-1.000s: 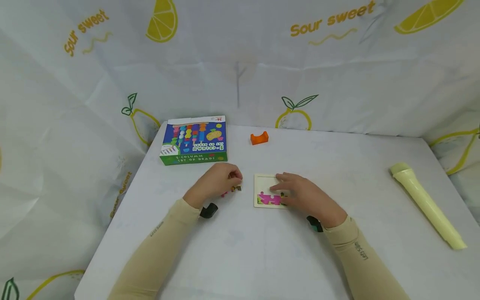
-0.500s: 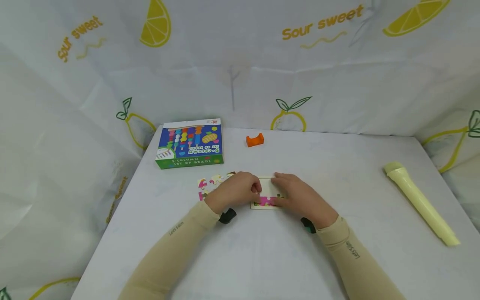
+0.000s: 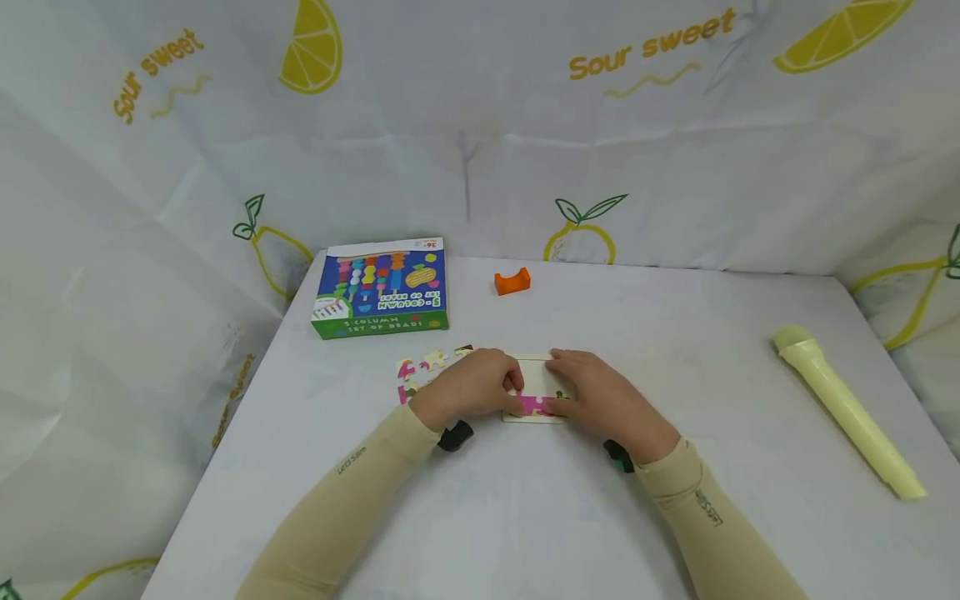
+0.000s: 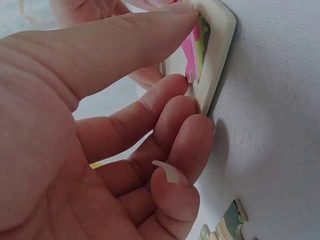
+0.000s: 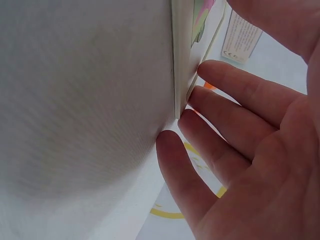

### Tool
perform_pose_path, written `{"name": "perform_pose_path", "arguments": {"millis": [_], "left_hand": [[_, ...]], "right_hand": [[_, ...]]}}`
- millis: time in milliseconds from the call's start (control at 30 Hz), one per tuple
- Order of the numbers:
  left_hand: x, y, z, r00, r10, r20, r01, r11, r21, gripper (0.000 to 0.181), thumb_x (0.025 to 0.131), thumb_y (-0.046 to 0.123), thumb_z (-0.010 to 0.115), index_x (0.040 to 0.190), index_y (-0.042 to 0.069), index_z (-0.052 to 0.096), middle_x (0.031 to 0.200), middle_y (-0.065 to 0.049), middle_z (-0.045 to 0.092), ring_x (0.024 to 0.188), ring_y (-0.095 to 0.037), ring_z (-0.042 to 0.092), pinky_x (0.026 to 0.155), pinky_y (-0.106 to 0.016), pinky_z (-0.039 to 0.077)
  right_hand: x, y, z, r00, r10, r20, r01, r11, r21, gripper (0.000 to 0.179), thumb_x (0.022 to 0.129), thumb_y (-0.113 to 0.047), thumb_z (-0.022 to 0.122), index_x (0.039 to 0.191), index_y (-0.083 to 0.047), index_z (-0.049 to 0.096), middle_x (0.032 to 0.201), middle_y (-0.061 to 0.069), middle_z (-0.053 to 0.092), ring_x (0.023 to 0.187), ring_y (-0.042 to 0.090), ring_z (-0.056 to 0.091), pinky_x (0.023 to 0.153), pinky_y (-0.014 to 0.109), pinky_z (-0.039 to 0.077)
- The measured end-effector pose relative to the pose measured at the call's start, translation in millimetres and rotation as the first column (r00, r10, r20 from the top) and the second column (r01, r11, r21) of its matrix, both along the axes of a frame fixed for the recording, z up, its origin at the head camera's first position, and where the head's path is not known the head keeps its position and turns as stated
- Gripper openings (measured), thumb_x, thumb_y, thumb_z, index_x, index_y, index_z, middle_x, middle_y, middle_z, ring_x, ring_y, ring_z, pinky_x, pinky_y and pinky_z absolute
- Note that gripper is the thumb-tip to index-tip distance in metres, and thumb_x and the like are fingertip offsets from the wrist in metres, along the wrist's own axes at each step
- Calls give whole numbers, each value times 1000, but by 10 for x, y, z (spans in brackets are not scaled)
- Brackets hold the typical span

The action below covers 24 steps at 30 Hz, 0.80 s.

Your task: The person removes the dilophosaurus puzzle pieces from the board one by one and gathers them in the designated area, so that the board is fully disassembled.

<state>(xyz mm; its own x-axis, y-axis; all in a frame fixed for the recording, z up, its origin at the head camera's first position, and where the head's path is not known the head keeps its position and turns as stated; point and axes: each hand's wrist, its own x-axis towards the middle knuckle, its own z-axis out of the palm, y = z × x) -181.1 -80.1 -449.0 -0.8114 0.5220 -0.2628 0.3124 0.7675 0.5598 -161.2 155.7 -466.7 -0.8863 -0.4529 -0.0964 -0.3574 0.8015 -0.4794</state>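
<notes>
A small cream puzzle tray (image 3: 534, 377) lies flat on the white table, with pink jigsaw pieces (image 3: 536, 407) along its near side. My left hand (image 3: 477, 383) is at its left end. In the left wrist view the thumb is on a pink jigsaw piece (image 4: 189, 56) inside the rim, and the curled fingertips meet the tray's edge. My right hand (image 3: 606, 398) steadies the opposite end, its fingers loosely extended against the tray's edge (image 5: 183, 65); its thumb reaches over the near row. Loose jigsaw pieces (image 3: 433, 361) lie left of the tray, partly behind my left hand.
A bead-set box (image 3: 382, 287) stands at the back left. Behind the tray sits a small orange block (image 3: 512, 282) with a curved notch. A pale yellow toy microphone (image 3: 847, 412) lies at the far right. White printed cloth hangs behind the table.
My left hand has moved right, from the loose pieces to the tray's left end, uncovering several of those pieces. My right hand stays at the tray, its thumb now closer over the near row.
</notes>
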Motion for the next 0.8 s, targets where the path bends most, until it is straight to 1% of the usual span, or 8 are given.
{"name": "perform_pose_path", "arguments": {"millis": [300,800], "left_hand": [[8,15,17,1000,15,24,-15,1000,-5,20,92,29,88,103,16,77,88,3,65,88,-15,59,77,-28,50],[17,18,16,1000,9,13,-9,1000,8,19,92,27,87,103,14,77,84,2,64,85,-15,58,74,-27,48]], "right_hand": [[14,0,-12,1000,-11,-3,11,1000,0,66,97,-34,82,150,0,60,164,18,53,154,42,47,125,59,40],[7,-17,-6,1000,-19,-10,19,1000,18,67,96,-32,83,150,0,60,163,18,53,153,41,47,124,58,41]]}}
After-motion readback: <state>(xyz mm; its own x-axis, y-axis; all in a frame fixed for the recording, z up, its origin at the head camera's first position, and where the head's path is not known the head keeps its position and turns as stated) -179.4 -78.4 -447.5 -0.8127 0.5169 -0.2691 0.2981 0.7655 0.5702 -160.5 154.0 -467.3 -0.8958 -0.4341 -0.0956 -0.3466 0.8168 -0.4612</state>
